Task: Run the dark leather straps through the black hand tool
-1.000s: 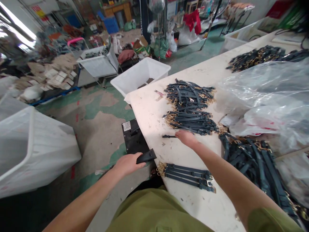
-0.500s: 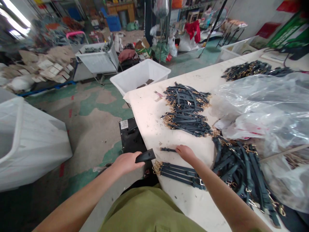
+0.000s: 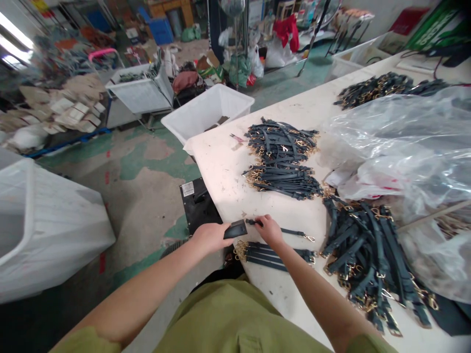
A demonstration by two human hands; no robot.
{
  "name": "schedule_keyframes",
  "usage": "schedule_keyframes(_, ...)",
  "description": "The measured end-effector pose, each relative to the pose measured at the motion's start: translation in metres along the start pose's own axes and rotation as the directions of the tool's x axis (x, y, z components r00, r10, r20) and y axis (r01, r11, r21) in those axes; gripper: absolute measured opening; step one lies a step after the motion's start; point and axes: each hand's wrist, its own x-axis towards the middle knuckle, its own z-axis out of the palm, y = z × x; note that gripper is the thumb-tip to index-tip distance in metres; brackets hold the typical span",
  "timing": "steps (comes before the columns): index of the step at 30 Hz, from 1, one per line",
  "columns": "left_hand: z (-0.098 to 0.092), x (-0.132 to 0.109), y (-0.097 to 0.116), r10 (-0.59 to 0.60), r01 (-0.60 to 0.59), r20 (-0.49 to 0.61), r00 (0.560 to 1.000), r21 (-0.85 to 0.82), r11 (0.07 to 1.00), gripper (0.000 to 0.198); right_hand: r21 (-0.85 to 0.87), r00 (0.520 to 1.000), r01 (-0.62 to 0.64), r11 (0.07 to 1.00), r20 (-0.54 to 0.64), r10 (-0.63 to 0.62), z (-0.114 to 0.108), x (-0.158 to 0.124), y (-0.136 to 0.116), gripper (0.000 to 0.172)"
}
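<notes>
My left hand [image 3: 210,237] is closed around a flat, black, rectangular piece [image 3: 236,229] at the table's near-left edge; its exact kind is unclear. Just to its right, my right hand [image 3: 270,229] pinches a dark strap [image 3: 293,231] near its left end. That strap lies toward the right, ending in a gold clip on the table. Below it, several similar straps [image 3: 263,256] with gold hardware are laid side by side, partly covered by my right forearm. The black piece and the strap's left end are close together, with a small gap visible.
Dark strap bundles [image 3: 285,181] lie mid-table [image 3: 217,166], with a looser heap [image 3: 362,245] to the right beside clear plastic bags [image 3: 412,142]. Small pliers [image 3: 237,138] rest near the far-left edge. White bins [image 3: 176,120] stand beyond the table and at far left.
My right hand has moved left along the strap to its left end, exposing the clip end. My left hand has come right and slightly up with the black piece, closer to the strap.
</notes>
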Motion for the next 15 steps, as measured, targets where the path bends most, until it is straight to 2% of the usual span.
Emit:
schedule_keyframes(3,-0.006,0.027,0.017,0.04,-0.04,-0.018,0.999,0.029,0.999,0.045,0.025,1.0,0.016,1.0,-0.018,-0.015,0.0,-0.001,0.006,0.024)
schedule_keyframes(7,-0.013,0.054,0.031,0.07,-0.071,0.032,0.997,0.061,0.996,0.045,0.069,0.997,0.031,0.997,-0.07,-0.026,0.002,-0.001,0.012,0.024)
schedule_keyframes(12,-0.017,0.057,0.029,0.105,-0.112,0.066,0.992,0.121,0.986,0.043,0.143,0.994,0.034,0.989,-0.104,-0.019,0.007,0.0,0.017,0.022)
schedule_keyframes(15,-0.017,0.061,0.035,0.13,-0.139,0.065,0.989,0.167,0.976,0.045,0.168,0.995,0.028,0.985,-0.094,-0.012,0.006,0.001,0.018,0.022)
